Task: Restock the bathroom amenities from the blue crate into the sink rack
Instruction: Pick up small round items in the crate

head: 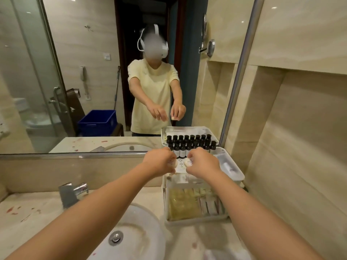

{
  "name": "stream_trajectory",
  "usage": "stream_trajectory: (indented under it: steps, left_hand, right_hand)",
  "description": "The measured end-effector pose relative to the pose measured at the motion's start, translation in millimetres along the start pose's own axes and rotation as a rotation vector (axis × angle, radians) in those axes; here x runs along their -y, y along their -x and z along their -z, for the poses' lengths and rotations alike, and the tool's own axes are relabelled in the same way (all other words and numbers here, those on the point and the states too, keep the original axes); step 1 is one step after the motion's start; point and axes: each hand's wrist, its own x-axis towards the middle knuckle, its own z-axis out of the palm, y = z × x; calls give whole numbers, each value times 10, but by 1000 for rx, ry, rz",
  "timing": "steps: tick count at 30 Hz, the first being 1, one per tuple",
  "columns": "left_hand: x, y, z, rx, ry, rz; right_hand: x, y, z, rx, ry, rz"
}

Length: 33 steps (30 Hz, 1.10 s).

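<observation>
Over the top tier of the sink rack, the left hand and right hand each pinch a small white packet (soap, probably), seemingly to fill the row before the black-capped bottles; the blue crate shows only in the mirror

**A:** We're in a bathroom, folks: white basin and chrome tap set in a marble counter, big wall mirror above.

**B:** And a hotel one, by the look. There's a glass shower screen, toilet and wall phone in the reflection, plus a rack of tiny black-capped bottles and sachets.
</observation>
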Motion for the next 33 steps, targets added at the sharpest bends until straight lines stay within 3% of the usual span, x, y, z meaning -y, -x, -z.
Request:
stream_trajectory:
  steps: [12, 33]
  left_hand:
    - [222, -846, -531, 74, -38, 65]
    - [308, -975, -756, -35, -207, 47]
  right_hand:
    - [-274, -912, -531, 117, -7, 66]
    - [-251, -1066, -812, 155, -73, 45]
